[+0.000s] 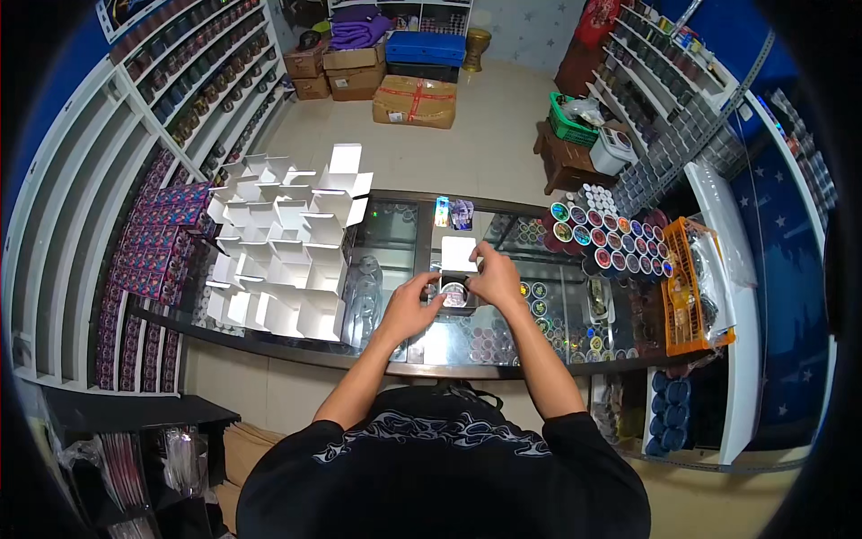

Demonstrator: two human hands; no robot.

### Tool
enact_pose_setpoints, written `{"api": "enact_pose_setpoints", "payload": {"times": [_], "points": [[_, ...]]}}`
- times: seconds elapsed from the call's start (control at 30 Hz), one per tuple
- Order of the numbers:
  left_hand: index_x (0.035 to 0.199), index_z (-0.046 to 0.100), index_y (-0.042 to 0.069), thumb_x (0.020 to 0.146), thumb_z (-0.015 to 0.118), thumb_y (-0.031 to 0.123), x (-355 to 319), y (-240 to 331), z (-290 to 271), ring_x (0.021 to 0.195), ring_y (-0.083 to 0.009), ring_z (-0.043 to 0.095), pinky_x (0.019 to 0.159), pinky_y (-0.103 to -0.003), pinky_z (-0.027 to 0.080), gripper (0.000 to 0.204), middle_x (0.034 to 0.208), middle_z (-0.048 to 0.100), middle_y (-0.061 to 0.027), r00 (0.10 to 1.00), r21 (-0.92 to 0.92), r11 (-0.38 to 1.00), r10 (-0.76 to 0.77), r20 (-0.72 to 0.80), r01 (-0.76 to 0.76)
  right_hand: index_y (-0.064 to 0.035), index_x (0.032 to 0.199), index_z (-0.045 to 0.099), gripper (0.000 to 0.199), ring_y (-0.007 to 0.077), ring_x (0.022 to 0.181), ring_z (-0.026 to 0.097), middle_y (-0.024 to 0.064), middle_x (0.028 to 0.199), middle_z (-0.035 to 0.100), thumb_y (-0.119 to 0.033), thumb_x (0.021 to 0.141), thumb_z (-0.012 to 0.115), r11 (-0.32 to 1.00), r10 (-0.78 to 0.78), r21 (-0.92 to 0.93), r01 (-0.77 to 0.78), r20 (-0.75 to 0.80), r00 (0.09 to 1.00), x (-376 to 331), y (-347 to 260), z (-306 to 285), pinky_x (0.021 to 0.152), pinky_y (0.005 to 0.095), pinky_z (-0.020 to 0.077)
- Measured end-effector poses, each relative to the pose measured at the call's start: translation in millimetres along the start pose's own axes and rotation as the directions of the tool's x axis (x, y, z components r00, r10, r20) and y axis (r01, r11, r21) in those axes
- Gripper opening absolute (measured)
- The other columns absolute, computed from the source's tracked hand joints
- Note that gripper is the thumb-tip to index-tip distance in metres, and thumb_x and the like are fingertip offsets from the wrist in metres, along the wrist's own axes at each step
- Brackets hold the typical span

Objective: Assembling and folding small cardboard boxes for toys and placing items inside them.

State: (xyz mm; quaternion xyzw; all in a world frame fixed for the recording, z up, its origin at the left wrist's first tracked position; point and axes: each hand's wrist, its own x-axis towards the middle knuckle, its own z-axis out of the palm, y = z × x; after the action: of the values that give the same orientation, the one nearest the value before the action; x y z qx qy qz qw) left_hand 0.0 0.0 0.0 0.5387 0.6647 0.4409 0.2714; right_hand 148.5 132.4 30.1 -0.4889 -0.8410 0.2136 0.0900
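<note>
Open box point(460, 255), jar point(455, 293) inside: on worktop point(431, 369), between hands | left hand point(410, 308): narrow, holding its left side, seemingly for steadiness | right hand point(496, 275): narrow, holding its right edge, likely keeping it open | white boxes point(328, 278): grouped left

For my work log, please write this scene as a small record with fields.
Surface: glass-topped counter
Left hand: at the left side of a small open box
Right hand: at the box's right side
Box contents: one round container
Toward the left: many open white boxes
Toward the right: round-lidded containers, orange basket
</note>
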Motion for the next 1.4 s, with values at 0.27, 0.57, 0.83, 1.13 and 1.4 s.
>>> {"api": "enact_pose_setpoints", "payload": {"times": [0.27,0.57,0.83,1.13,1.4], "points": [[0.114,0.059,0.004,0.079,0.069,0.017,0,-9,-4,0.085,-0.0285,0.065,0.074,-0.036,0.052,0.039,0.1,0.066,-0.0162,1.0,-0.038,0.999,0.018,-0.006,-0.018,-0.0005,0.096,0.061,0.025,0.016,0.082,0.064,0.008,0.09,0.065,0.001,0.072,0.065,0.762,-0.098,0.642,0.083,-0.012,0.995,0,51,16,0.068,0.0297,0.0527],[0.117,0.059,0.002,0.082,0.068,0.012,0,-9,4,0.085,-0.0174,0.065,0.075,-0.029,0.05,0.038,0.103,0.067,-0.0115,0.999,-0.13,0.991,-0.042,0.004,0.043,0.0007,0.098,0.059,0.017,0.0147,0.082,0.065,0.0068,0.088,0.065,0.004,0.081,0.055,0.343,0.107,0.929,-0.14,0.109,0.988,-31,63,27,0.072,0.0278,0.0539],[0.118,0.057,0.001,0.083,0.064,0.008,5,-13,10,0.088,-0.0193,0.067,0.073,-0.029,0.051,0.037,0.105,0.067,-0.013,0.996,-0.26,0.962,-0.084,0.013,0.084,-0.0004,0.095,0.06,0.013,0.012,0.08,0.064,0.0048,0.084,0.065,0.003,0.082,0.059,0.277,0.075,0.952,-0.131,0.114,0.991,-27,58,48,0.067,0.0261,0.0541],[0.12,0.056,0.001,0.084,0.064,0.007,7,-18,12,0.084,-0.0169,0.067,0.072,-0.028,0.052,0.037,0.108,0.066,-0.0155,0.989,-0.337,0.931,-0.149,0.003,0.141,-0.0008,0.086,0.063,0.006,0.0081,0.067,0.058,0.0021,0.077,0.065,-0.001,0.08,0.061,0.572,0.032,0.806,0.153,-0.208,0.978,25,79,35,0.063,0.0227,0.0474],[0.12,0.057,0.002,0.084,0.065,0.007,5,-28,12,0.081,-0.0137,0.064,0.071,-0.026,0.051,0.037,0.103,0.066,-0.0127,0.983,-0.36,0.921,-0.179,-0.04,0.153,-0.0065,0.091,0.071,0.02,0.0311,0.096,0.06,0.011,0.101,0.069,-0.012,0.072,0.07,0.904,-0.312,0.241,0.352,-0.188,0.931,105,65,21,0.089,0.0397,0.0464]]}}
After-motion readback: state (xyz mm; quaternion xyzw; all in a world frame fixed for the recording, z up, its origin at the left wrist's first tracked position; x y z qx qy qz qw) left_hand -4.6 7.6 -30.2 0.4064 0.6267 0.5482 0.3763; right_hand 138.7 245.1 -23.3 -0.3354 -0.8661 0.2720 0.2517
